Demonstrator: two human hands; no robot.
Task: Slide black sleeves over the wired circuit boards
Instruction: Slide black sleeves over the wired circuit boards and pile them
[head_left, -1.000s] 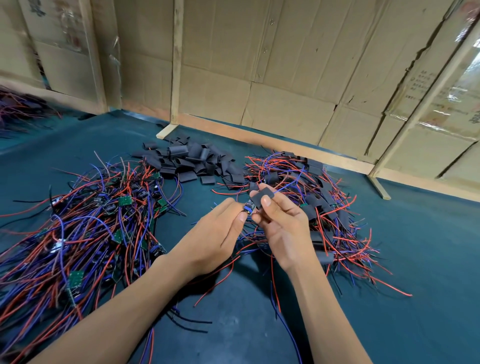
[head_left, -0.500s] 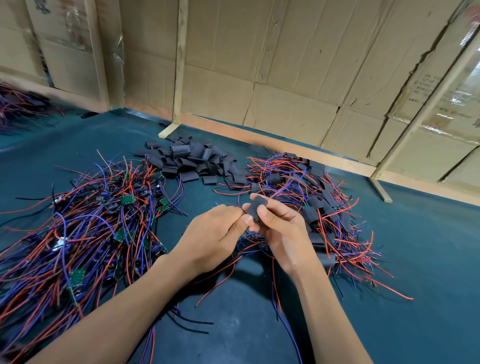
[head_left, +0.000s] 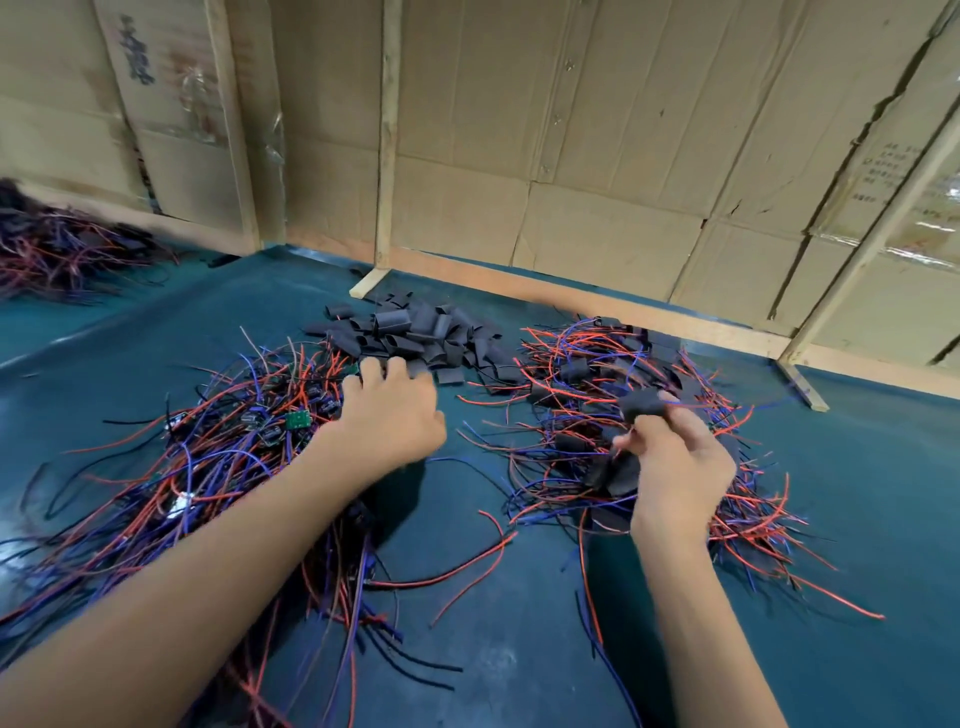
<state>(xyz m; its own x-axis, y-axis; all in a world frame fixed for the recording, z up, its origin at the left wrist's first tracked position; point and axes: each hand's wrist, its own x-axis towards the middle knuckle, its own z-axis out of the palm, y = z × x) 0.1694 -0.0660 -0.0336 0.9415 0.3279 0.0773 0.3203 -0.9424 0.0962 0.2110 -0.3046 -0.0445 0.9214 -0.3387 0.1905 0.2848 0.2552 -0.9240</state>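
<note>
**Sleeved board held over the right heap**

No containers show; everything lies loose on the teal counter. The right hand pinches a black sleeve above the pile of sleeved boards, red and blue wires trailing. The left hand, fingers curled downward, reaches the edge of the loose sleeves, beside the bare wired boards; whether it grips anything cannot be told.

light: even, dim-warm | blur: slight motion softness (worst at far left) | edges: wide-angle bowing
</note>
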